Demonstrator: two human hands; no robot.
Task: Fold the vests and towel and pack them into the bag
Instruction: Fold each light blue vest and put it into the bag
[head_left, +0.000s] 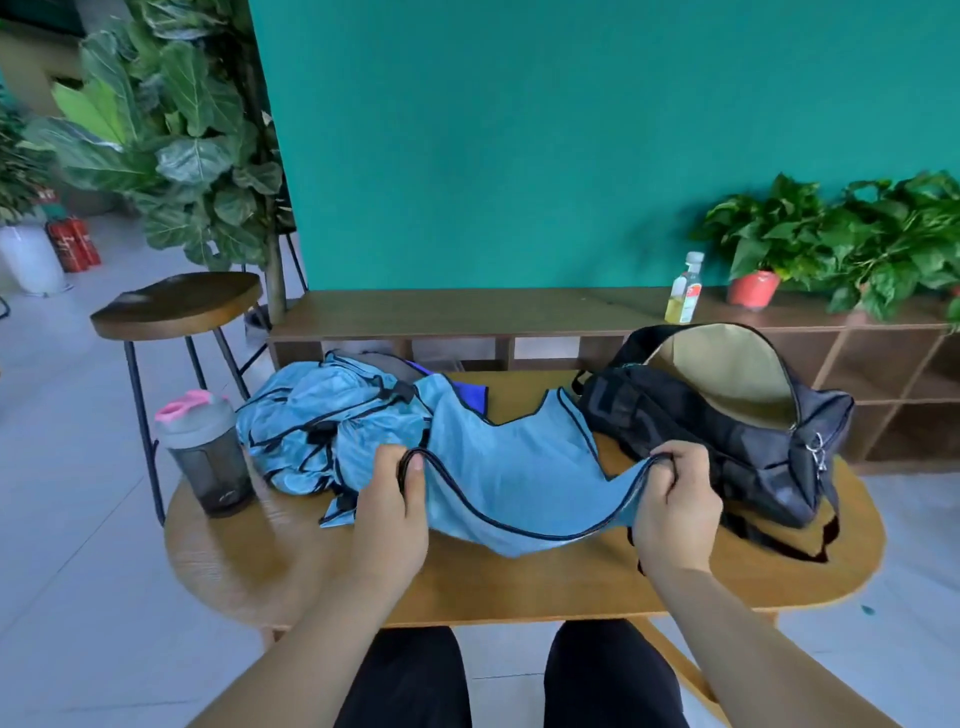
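A light blue vest (511, 467) with black trim is stretched over the middle of the wooden table (519, 587). My left hand (392, 514) pinches its near left corner and my right hand (675, 514) pinches its near right corner, so the trimmed edge sags between them. A crumpled heap of more light blue vests (332, 431) lies to the left, touching the held one. A darker blue cloth (470, 395) peeks out behind the heap. The black bag (727, 421) sits at the right with its zip open, showing a tan lining.
A grey shaker bottle (208, 452) with a pink lid stands at the table's left edge. Behind are a wooden stool (176, 304), a low shelf (467, 312) with a small bottle (684, 291) and potted plants (831, 244). My knees are under the near edge.
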